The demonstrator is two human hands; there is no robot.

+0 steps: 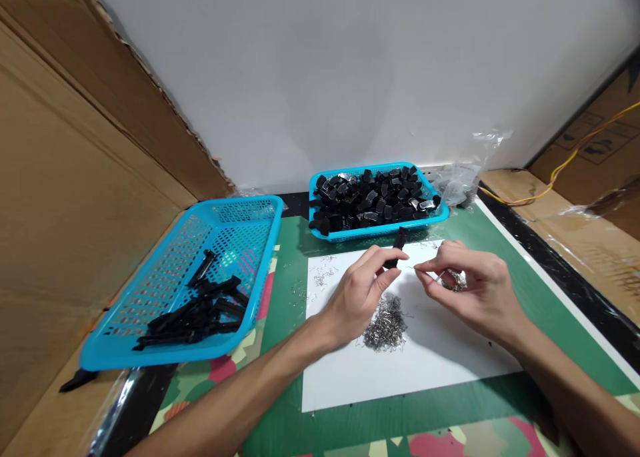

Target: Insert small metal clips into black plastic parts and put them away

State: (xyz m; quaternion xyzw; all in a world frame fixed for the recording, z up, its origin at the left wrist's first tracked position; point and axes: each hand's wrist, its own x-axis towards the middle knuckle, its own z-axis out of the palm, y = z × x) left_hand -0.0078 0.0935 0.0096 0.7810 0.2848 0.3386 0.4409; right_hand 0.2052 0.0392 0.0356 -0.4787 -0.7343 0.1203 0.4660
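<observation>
My left hand (363, 284) is closed in a pinch around a small black plastic part (400, 238), which stands up past the fingertips. Facing it, my right hand (473, 280) pinches a thin metal wire piece (413, 267), whose tip points at the black part with a small gap between them; its exact shape is too small to make out. Below my left hand, a pile of small bent metal wire pieces (385, 325) lies on a white sheet (340, 377). More shiny metal pieces (454, 280) show behind the fingers of my right hand.
A blue basket (377, 232) full of black plastic parts stands at the back. Another blue basket (180, 360) at the left holds several longer black parts. Clear plastic bags (463, 180) sit at the back right. Cardboard (90, 130) walls the left side; a yellow cable (555, 170) hangs right.
</observation>
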